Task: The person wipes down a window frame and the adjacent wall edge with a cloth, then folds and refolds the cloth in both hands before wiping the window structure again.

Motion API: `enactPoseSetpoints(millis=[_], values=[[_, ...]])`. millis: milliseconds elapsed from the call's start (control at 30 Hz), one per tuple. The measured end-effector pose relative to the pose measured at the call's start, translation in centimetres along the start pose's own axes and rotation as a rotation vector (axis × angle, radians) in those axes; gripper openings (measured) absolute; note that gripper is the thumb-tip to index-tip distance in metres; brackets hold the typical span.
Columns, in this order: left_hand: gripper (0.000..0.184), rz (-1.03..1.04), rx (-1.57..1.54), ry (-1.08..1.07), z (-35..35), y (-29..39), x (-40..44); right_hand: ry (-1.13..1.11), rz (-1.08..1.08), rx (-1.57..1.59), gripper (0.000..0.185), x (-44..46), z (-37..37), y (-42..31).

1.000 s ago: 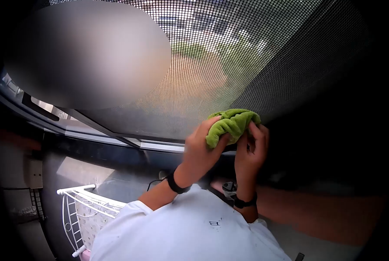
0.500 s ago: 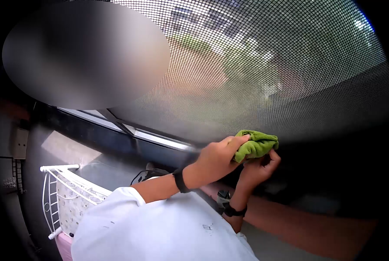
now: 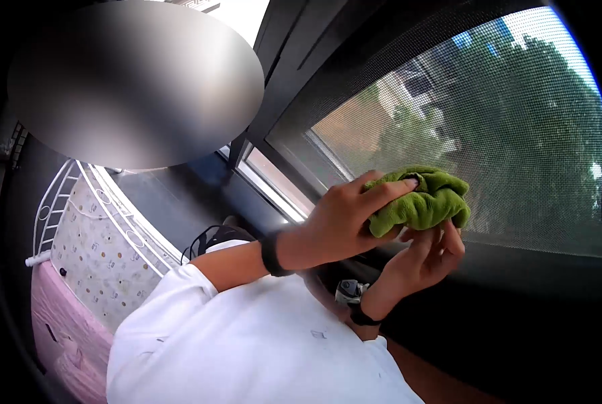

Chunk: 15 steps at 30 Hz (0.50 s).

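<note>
A bunched green cloth (image 3: pixel 422 202) is held up in front of the window screen (image 3: pixel 503 135). My left hand (image 3: pixel 341 219) grips it from the left, the thumb and fingers pressed into its folds. Under the cloth's lower right side is my right hand (image 3: pixel 425 262), its fingers bent up against the fabric. Both wrists wear dark bands. Whether the cloth touches the screen, I cannot tell.
Dark window frame (image 3: pixel 301 67) runs up the middle, with a pale sill track (image 3: pixel 270 185) below it. At the left stands a white metal rack (image 3: pixel 102 195) with patterned fabric (image 3: pixel 102 252) and pink cloth (image 3: pixel 65 330). A blurred oval hides the upper left.
The view has swung so that the window frame, trees and more of the rack show. Both hands and the green cloth now appear farther right, the cloth still held between them.
</note>
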<state>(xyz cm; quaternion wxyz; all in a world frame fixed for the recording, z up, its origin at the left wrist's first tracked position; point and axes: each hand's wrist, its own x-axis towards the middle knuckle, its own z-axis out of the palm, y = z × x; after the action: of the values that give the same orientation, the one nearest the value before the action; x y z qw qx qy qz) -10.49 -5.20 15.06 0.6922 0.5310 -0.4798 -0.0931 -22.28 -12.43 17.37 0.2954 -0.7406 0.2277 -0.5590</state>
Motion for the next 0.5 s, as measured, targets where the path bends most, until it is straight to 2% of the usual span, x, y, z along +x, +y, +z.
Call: enactPoseSetpoints(millis=[33,67,133,167,200,267,300,500], values=[[0.057,0.075,0.018,0.156,0.0,-1.0,0.2,-0.039,-0.007,0.010,0.019,0.5,2.0,-0.6],[0.057,0.063,0.026,0.190,0.3,-1.6,-0.3,-0.062,-0.025,-0.005,0.026,0.9,4.0,-1.3],[0.054,-0.064,0.102,0.257,1.1,-2.6,-1.3,-0.096,-0.041,-0.004,0.033,1.2,6.6,-1.3],[0.048,-0.168,0.080,0.220,1.2,-3.1,-1.7,-0.155,-0.198,-0.277,0.036,1.3,7.2,-1.2],[0.048,-0.176,0.083,0.231,1.0,-3.6,-2.0,-0.209,-0.359,-0.553,0.038,1.3,7.7,-1.1],[0.037,-0.282,0.044,0.115,0.8,-4.9,-2.1,-0.208,-0.361,-0.521,0.040,0.7,8.5,-0.1],[0.036,-0.286,0.041,0.122,0.9,-5.3,-2.1,-0.242,-0.377,-0.538,0.039,0.6,8.4,0.4],[0.040,-0.283,0.054,0.145,1.7,-7.0,-2.8,-0.295,-0.398,-0.576,0.034,0.1,8.7,1.6]])
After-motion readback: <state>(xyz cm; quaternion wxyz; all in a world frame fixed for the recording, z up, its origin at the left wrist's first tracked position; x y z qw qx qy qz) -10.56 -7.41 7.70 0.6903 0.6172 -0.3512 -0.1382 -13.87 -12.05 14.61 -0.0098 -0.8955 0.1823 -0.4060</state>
